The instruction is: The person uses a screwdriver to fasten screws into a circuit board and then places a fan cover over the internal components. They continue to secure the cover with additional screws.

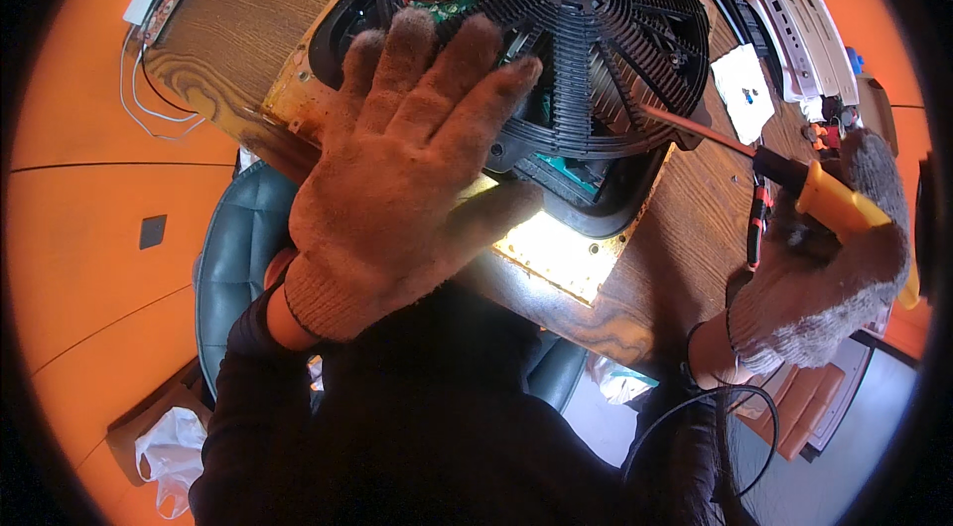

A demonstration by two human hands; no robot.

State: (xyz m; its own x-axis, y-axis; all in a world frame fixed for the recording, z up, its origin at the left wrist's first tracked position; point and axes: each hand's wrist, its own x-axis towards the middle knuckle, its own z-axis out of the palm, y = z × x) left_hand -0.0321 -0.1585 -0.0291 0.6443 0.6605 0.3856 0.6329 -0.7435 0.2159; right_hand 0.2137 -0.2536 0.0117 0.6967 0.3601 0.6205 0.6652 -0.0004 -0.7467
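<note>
My left hand [397, 159], in a knitted work glove, is spread palm down over the near left side of a black round fan grille [576, 55]. Its fingers are apart and hold nothing; whether they press on the grille I cannot tell. My right hand [829, 273], gloved too, is closed round the yellow-and-black handle of a screwdriver [784, 169]. The metal shaft points left, its tip near the grille's right edge. Under the grille show metal fins and a green circuit board [566, 174], set in a black housing on a worn, rusty metal plate [566, 258].
The wooden table [233, 15] carries a white card with small parts [745, 94], a red-and-black tool [757, 218] and pale boxy devices [799, 30] at right. A white-and-wired strip [164, 5] lies far left. A dark green chair [243, 258] stands below.
</note>
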